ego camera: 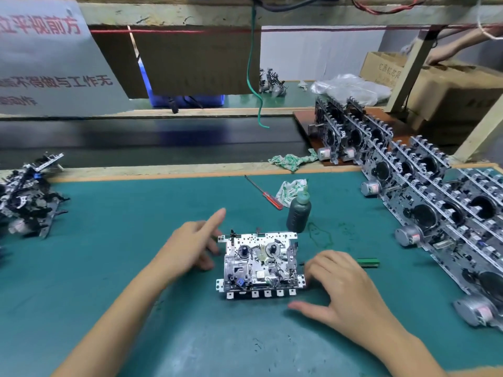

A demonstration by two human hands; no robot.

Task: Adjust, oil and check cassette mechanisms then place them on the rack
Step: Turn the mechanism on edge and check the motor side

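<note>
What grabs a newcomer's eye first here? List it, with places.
The shiny cassette mechanism lies flat mid-mat between the left hand and right hand. Along the right edge runs a long rack of finished mechanisms. Behind the centre unit stand a dark oil bottle and a red-handled screwdriver.

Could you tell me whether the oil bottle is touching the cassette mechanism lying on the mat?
Apart. The head view shows a strip of bare green mat between the base of the oil bottle and the top edge of the cassette mechanism.

The teal bench mat point(122, 219) lies bare at centre left. The dark green oil bottle point(298, 213) and red-handled screwdriver point(265, 194) stand upper centre; standing silver cassette mechanisms point(446, 213) fill the right.
</note>
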